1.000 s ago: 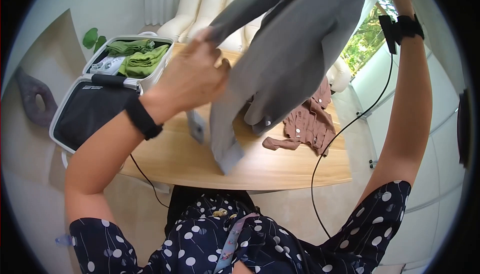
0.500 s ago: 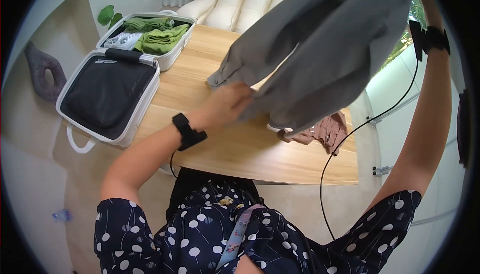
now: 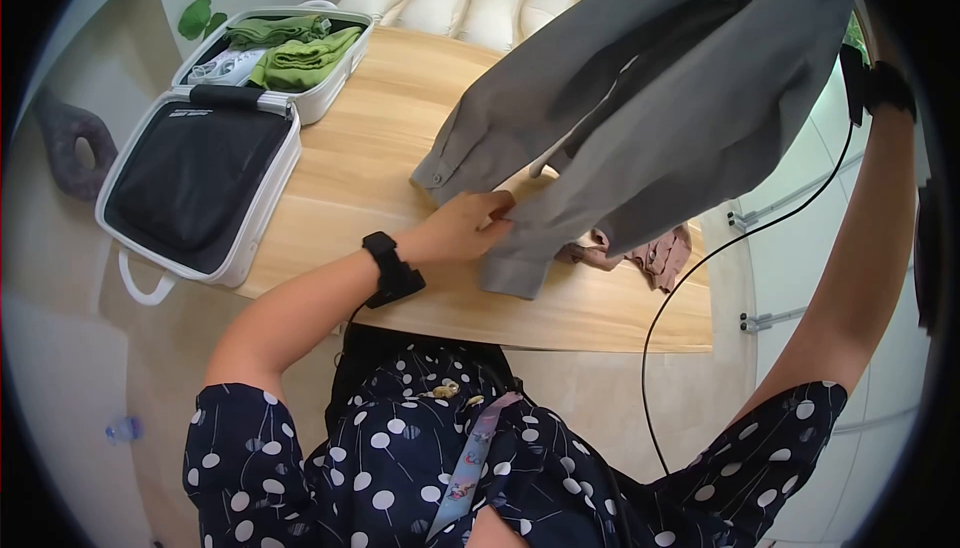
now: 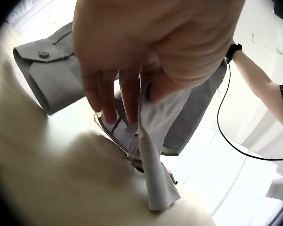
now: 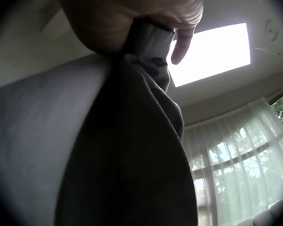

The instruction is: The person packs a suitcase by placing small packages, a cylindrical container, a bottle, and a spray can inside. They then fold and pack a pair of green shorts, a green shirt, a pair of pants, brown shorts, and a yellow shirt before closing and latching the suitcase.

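A grey buttoned garment (image 3: 690,98) hangs slantwise over the table, its cuffs low. My left hand (image 3: 460,228) pinches it near one cuff; in the left wrist view the thumb and fingers of that hand (image 4: 151,52) close on the pale cloth (image 4: 155,136), with the other buttoned cuff (image 4: 49,70) hanging free at the left. High at the right, my raised right hand is mostly cut off in the head view; in the right wrist view this hand (image 5: 137,23) grips the bunched upper part of the garment (image 5: 151,52).
An open white suitcase (image 3: 245,238) at the left holds green clothes (image 3: 305,58) and white items. A brown buttoned garment (image 3: 660,258) lies on the wooden table (image 3: 330,178), partly behind the grey one. A black cable (image 3: 648,348) hangs beside the right arm.
The left hand has moved down and towards the table, with the cloth between its fingers. The right hand has shifted further right in view, and the grey garment hangs more spread out.
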`<act>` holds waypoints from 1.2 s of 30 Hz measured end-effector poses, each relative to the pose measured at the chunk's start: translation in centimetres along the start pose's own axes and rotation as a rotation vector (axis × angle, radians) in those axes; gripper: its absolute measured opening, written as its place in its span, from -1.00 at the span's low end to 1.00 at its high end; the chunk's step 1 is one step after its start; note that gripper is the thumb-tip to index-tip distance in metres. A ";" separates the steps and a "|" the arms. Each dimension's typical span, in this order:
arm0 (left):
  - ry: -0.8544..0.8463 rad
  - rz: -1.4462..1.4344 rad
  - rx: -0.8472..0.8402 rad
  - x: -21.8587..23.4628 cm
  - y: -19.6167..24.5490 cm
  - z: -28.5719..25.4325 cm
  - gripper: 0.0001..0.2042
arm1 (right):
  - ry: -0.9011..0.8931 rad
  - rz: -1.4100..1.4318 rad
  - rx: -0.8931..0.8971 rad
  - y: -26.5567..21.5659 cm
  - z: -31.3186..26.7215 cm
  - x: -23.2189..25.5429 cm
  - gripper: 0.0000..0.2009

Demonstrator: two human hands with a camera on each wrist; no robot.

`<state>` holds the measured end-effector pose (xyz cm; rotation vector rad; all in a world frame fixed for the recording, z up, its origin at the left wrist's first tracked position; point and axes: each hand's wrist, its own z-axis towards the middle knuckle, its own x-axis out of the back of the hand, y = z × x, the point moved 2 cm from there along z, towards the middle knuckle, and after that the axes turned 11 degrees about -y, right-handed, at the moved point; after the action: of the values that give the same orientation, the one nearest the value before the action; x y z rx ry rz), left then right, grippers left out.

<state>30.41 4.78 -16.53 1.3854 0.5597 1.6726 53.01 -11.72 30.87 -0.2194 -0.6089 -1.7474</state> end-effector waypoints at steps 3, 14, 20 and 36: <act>0.145 -0.127 0.115 1.2 -0.3 -1.6 -0.78 | 0.028 -0.065 -0.080 -0.9 -0.4 0.7 -0.68; 0.306 -0.347 0.150 5.1 -5.7 -3.6 -0.86 | 0.020 -0.161 -0.045 -0.1 0.0 1.5 -0.61; -0.062 -0.215 0.276 4.9 -3.9 -4.9 -0.82 | 0.035 -0.209 0.054 -1.5 0.6 2.2 -0.62; 0.043 -0.146 0.130 5.0 -4.4 -2.9 -0.84 | 0.037 -0.197 0.010 -0.2 -0.2 3.8 -0.65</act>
<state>29.13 11.78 -18.05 1.3676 0.7873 1.5751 51.82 -15.02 32.41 -0.1226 -0.6288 -1.9336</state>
